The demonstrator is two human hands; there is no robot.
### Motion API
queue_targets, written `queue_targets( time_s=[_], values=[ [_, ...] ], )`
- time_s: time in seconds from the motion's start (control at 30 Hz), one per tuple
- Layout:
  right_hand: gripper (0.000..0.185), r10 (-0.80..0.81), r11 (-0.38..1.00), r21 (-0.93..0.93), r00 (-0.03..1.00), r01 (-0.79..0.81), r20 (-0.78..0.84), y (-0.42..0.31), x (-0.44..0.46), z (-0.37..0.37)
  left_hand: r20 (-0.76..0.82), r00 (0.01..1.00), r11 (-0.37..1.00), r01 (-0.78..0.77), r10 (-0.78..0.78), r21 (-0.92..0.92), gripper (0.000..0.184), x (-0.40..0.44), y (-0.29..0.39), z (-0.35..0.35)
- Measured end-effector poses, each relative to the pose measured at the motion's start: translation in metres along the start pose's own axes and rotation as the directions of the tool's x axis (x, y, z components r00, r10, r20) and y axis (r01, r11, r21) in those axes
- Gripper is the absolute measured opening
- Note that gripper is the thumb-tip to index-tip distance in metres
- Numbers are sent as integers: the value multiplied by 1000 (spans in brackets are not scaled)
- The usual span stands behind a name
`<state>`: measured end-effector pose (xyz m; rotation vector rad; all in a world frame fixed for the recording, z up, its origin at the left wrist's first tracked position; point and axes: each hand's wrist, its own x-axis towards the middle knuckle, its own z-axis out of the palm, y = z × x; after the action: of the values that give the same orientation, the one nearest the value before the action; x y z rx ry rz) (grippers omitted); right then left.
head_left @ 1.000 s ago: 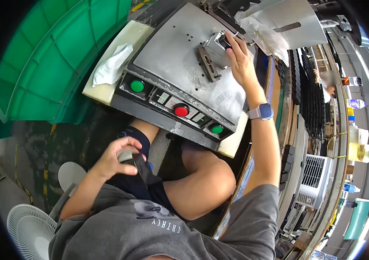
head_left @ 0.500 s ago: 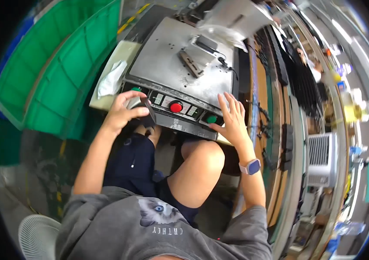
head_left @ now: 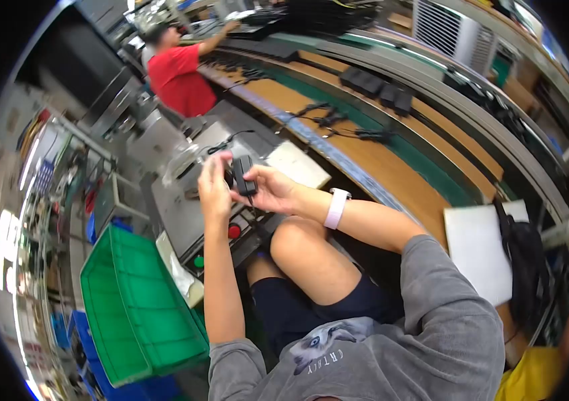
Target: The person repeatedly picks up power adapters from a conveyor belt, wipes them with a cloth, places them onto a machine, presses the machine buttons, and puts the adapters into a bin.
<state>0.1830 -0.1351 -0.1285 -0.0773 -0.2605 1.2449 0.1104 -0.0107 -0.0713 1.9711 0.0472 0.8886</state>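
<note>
A black power adapter (head_left: pixel 244 175) with a cord at its lower end is held up over the front of the metal-topped machine (head_left: pixel 181 200). My right hand (head_left: pixel 271 189) grips it from the right, thumb across its face. My left hand (head_left: pixel 214 190) is closed about its left side, fingers mostly straight; their exact contact is partly hidden. Below the hands, a red button (head_left: pixel 234 231) and a green button (head_left: pixel 199 261) show on the machine's front panel. Another black cord (head_left: pixel 221 144) lies toward the machine's far side.
A green bin (head_left: pixel 144 307) stands at the left. Black adapters (head_left: pixel 378 90) and cables (head_left: pixel 364 134) lie along the workbench (head_left: pixel 391 170) at the right. A co-worker in a red shirt (head_left: pixel 181 77) reaches over the far bench. A white board (head_left: pixel 478 247) is at right.
The view has swung to the right, bringing the bench and co-worker into sight. My right hand has left the machine's green button area and taken hold of the adapter beside my left hand.
</note>
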Motion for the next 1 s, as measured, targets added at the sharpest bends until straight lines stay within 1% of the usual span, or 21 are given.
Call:
queue_targets(
  time_s=[0.03,0.1,0.17,0.23,0.27,0.3,0.33,0.37,0.4,0.43,0.47,0.5,0.57,0.6,0.67,0.73,0.83,0.9,0.93,0.97,1.0],
  values=[
    [34,-10,999,51,999,8,35,-15,-6,6,-26,990,990,-139,138,-37,33,15,4,17],
    [38,-161,986,-37,986,162,37,-47,-25,21,99,977,892,212,-188,-398,35,34,29,36],
    [43,-146,989,24,987,145,69,-82,-39,38,13,1000,908,10,-5,-419,36,54,50,58],
    [46,-262,943,-186,961,275,93,-121,-52,58,-171,968,817,-246,182,-522,36,65,70,75],
    [46,-252,892,-354,959,282,127,-156,-54,59,-280,945,843,-288,171,-455,35,62,76,75],
    [53,-358,838,-402,928,369,104,-180,-65,81,-291,955,785,-227,63,-577,33,48,90,71],
    [56,-499,657,-578,854,484,148,-209,-77,101,-248,961,780,-247,121,-575,32,31,98,65],
    [58,-699,335,-803,701,493,138,-224,-94,133,-98,992,699,-130,85,-704,32,10,105,57],
    [49,-777,-41,-908,558,416,290,-245,-111,154,-23,996,719,-82,92,-691,33,-14,98,50],
    [39,-601,-778,-616,138,123,787,-314,-106,141,2,1000,758,-18,25,-653,33,-40,90,45],
    [41,-719,-648,-749,437,-139,541,-296,-148,194,26,999,790,52,-46,-611,33,-66,79,40],
    [40,-374,-918,-282,368,-280,852,-306,-164,202,43,996,783,92,-83,-616,35,-90,53,31],
    [41,-322,-925,-170,465,-339,825,-337,-191,199,97,933,580,294,-346,-760,25,-136,25,19],
    [40,-271,-881,-7,494,-473,826,-360,-206,184,106,898,478,324,-428,-816,18,-162,3,13],
    [42,-209,-780,258,627,-570,750,-410,-240,138,12,770,529,449,-638,-721,34,-223,-31,1],
    [41,-494,-696,71,549,-715,674,-442,-268,70,-87,581,505,613,-809,-608,55,-283,-46,-5],
    [42,-713,-587,24,531,-809,458,-462,-284,22,12,474,425,800,-880,-422,53,-337,-50,-20],
    [41,-809,-536,36,525,-843,264,-472,-289,3,25,473,428,818,-881,-385,46,-348,-41,-28],
    [40,-864,-451,74,456,-889,214,-468,-281,5,-28,496,465,792,-868,-395,42,-350,-42,-32],
    [39,-908,-366,121,383,-923,168,-467,-273,13,-67,524,510,781,-849,-359,39,-350,-42,-39],
    [39,-895,-348,229,395,-909,207,-456,-264,21,-101,550,550,769,-829,-325,36,-345,-43,-44]
  ],
)
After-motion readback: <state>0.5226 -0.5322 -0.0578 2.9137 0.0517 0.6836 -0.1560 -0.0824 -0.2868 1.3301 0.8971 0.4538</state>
